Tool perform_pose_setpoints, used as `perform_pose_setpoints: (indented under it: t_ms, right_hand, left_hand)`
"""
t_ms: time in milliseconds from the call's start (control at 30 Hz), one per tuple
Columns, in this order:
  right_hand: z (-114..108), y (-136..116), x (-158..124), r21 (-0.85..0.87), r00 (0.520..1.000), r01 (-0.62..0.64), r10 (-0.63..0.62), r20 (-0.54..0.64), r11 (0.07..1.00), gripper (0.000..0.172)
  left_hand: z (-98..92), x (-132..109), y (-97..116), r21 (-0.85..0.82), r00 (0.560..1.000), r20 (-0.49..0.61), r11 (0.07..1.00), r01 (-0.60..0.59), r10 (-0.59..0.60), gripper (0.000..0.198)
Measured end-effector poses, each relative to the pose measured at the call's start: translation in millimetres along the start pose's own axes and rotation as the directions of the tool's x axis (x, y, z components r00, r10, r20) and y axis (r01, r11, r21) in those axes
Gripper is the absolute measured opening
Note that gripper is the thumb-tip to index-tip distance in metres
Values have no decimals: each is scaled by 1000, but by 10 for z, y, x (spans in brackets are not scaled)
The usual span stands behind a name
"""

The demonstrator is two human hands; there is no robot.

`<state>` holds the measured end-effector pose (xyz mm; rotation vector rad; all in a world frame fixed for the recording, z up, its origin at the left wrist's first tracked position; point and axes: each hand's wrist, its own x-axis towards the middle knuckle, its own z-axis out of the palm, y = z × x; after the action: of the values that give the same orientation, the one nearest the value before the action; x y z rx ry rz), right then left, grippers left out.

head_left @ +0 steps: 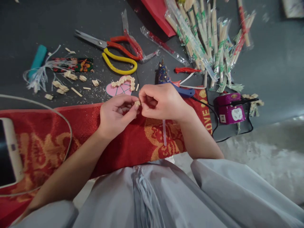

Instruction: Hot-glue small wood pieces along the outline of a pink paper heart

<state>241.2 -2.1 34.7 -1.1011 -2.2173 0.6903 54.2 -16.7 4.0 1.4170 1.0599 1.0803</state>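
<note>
Between thumb and finger of my left hand (118, 115) is a small pale piece of cut wooden stick (137, 103). My right hand (161, 103) meets it there with thumb and forefinger pinched; whatever sits in that pinch is too small to make out. Just beyond my hands lies a pink heart-shaped card (118, 91) with dark lines, its upper edge lined with pale wooden bits (124, 81). A blue glue gun (182, 91) rests past my right hand, and a clear glue stick (164, 133) lies below that hand on the red towel (133, 145).
Scissors (111, 52) with red and yellow handles lie at the back. Wrapped chopsticks (209, 41) pile up back right. A purple power socket (229, 109) with cords stands right. Cut wood bits (60, 87), white strings (45, 74) and a phone (8, 152) are left.
</note>
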Motion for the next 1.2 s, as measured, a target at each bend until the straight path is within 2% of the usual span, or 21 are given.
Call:
perform_pose_setpoints:
  t_ms: [133,233,533,633,700,800,867,900,967,1000,1100,1200]
  right_hand:
    - [-17,0,-5,48,998,19,-16,-57,999,7]
    - [-26,9,-12,67,996,39,-34,-81,997,6]
    - [-50,21,-9,38,988,-50,55,-147,998,6]
    - [-62,39,-7,-23,986,-62,57,-154,998,9]
    - [-67,53,-10,-94,988,-64,50,-145,994,12]
    - [-62,54,-14,-211,992,-88,66,-108,973,14]
    - [-48,38,-12,-288,994,-102,86,-69,952,16]
    - [-38,28,-7,-322,994,-108,97,-49,940,18]
    - [-15,7,10,-381,992,-122,126,-14,916,21]
    - [-3,-1,21,-407,989,-136,148,-3,903,24]
    - [27,-13,58,-469,973,-189,228,26,863,30]
    - [44,-24,86,-498,952,-217,295,82,839,28]
  left_hand:
    - [-3,44,20,-142,996,-10,986,83,-86,38]
    - [-12,76,26,-263,984,25,948,178,-177,38]
    - [-60,125,88,-403,905,162,810,425,-394,31]
    - [-56,138,107,-481,886,155,749,455,-438,30]
    - [-52,142,103,-477,899,94,773,418,-428,31]
    - [-66,133,62,-314,947,-77,909,273,-311,29]
    - [-88,120,24,-85,967,-195,985,148,-162,23]
    - [-102,112,8,62,970,-230,994,91,-75,19]
    - [-127,99,-12,347,970,-228,938,-1,85,15]
    - [-138,95,-16,466,973,-194,885,-21,125,15]
    - [-163,99,-15,690,992,-81,724,-15,98,17]
    - [-177,122,-21,783,999,-29,622,-1,38,19]
